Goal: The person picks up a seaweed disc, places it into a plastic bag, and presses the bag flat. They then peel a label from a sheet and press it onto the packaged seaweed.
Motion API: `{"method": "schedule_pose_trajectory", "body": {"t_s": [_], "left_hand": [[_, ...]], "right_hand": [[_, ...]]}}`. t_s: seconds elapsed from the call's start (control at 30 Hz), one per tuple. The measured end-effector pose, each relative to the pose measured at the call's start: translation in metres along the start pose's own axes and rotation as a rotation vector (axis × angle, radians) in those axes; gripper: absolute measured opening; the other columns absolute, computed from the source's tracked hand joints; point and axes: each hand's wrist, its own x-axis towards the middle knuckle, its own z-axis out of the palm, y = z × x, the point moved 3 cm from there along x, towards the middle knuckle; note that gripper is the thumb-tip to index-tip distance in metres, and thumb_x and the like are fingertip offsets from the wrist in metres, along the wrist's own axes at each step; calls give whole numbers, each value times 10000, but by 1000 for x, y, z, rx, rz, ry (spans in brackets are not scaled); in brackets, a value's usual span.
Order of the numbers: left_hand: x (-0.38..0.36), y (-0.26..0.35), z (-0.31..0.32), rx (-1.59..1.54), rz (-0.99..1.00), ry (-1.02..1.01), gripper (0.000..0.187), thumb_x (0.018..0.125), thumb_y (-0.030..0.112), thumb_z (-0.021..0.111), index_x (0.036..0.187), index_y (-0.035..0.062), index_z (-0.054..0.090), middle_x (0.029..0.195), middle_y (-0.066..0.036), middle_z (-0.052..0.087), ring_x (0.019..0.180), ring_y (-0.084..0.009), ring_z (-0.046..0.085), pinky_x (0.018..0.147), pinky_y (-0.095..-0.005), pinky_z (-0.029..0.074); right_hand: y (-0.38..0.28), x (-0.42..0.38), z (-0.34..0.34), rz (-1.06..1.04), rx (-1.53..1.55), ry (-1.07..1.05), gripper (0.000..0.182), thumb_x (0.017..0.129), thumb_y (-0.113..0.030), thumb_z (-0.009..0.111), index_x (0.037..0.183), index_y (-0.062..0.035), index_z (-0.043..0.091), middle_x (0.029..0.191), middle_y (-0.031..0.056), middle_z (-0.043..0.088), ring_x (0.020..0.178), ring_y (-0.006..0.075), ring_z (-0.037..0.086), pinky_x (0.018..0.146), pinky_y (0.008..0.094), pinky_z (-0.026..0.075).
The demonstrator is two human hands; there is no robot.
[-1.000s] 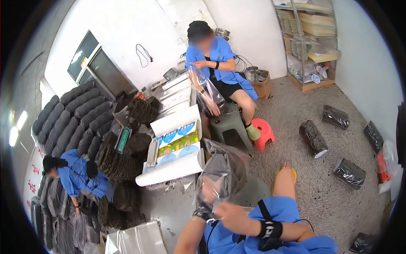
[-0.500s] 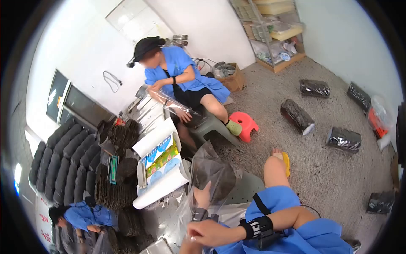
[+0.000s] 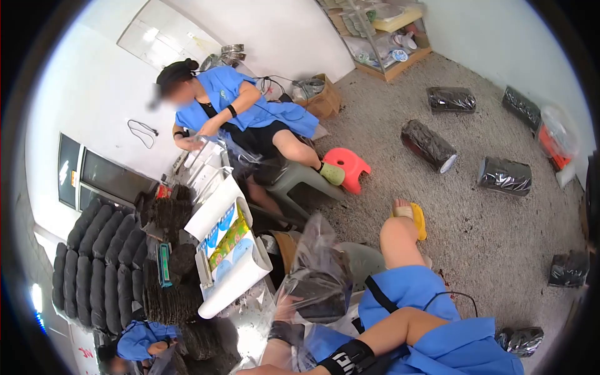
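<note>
A clear plastic bag (image 3: 320,240) with a dark round stack (image 3: 320,290) inside, which looks like dried seaweed sheets, stands over my lap. My left hand (image 3: 286,307) is at the bag's lower left side, closed on it, with its fingers partly hidden by the film and the stack. My right hand (image 3: 262,371) is at the bottom edge of the view near the loose plastic; most of it is cut off, so its fingers do not show. A white tray (image 3: 240,284) with blue-and-white and green-yellow printed packets (image 3: 230,240) lies on the table beyond the bag.
A co-worker in blue (image 3: 231,103) sits on a grey stool (image 3: 300,184) by a red stool (image 3: 347,167). Another person (image 3: 147,344) works at lower left. Dark stacks (image 3: 165,287) and piled black rolls (image 3: 100,262) stand at left. Wrapped dark rolls (image 3: 505,175) lie on the floor.
My right hand has moved down and left to the bottom edge. The bag's top has shifted right and the stack sits lower in view. The seated co-worker's hands have moved toward the table.
</note>
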Motion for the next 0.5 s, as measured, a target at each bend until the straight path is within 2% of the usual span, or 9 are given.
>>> {"method": "schedule_pose_trajectory", "body": {"t_s": [0.07,0.1,0.13,0.2,0.27,0.33,0.4,0.43,0.5], "left_hand": [[-3,8,17,452,158,-281,549,746,65,694,1272,60,536,1126,-159,632,1020,-277,633,875,-391,520],[13,-2,-7,1286,370,-22,612,748,193,733,1295,28,513,1083,-217,648,971,-309,655,824,-405,525],[9,-3,0,1287,360,-26,612,748,193,733,1295,28,513,1083,-217,648,971,-309,655,824,-405,525],[0,13,26,1764,287,130,735,728,314,753,1314,-34,478,986,-243,665,937,-350,659,796,-423,514],[-1,16,41,1862,284,79,849,723,387,745,1353,-71,407,849,-218,681,872,-371,665,759,-444,511],[-38,21,76,1664,41,93,972,712,344,779,1425,-71,264,1074,-311,617,1020,-404,623,812,-431,518],[-72,15,110,1659,437,-211,1135,657,275,840,1495,23,117,1372,-402,340,1225,-506,453,858,-429,529],[-72,6,118,1658,426,-202,1135,657,275,840,1495,23,117,1372,-402,340,1225,-506,453,858,-429,529],[-60,-11,132,1898,408,-194,1231,594,217,882,1522,130,77,1490,-388,36,1316,-606,229,913,-470,511]], "right_hand": [[-8,0,-1,-9,8,11,157,882,-182,634,866,-34,581,712,88,656,638,171,635,565,317,478],[-10,-1,-2,2,24,-9,162,883,-184,635,874,-31,581,732,95,658,637,170,634,564,313,480],[-11,-1,-2,11,38,-31,166,884,-186,635,882,-28,581,752,102,660,635,169,633,563,309,482],[-2,0,-6,10,83,6,160,885,-177,633,886,-27,578,757,102,657,644,167,632,574,308,484],[-2,0,-17,17,114,33,154,887,-169,630,889,-25,575,762,101,654,653,164,631,585,306,486],[-9,0,-26,11,166,44,135,891,-149,621,893,-23,571,737,86,643,680,154,630,613,303,488],[-18,6,-29,47,209,47,126,889,-138,620,888,-22,570,730,81,639,689,150,628,625,300,488],[-20,6,-26,88,241,42,117,886,-127,619,883,-22,570,722,77,635,699,146,627,636,297,487],[-26,1,-18,39,230,11,121,884,-129,623,878,-20,570,726,76,639,688,147,627,627,297,488]]}}
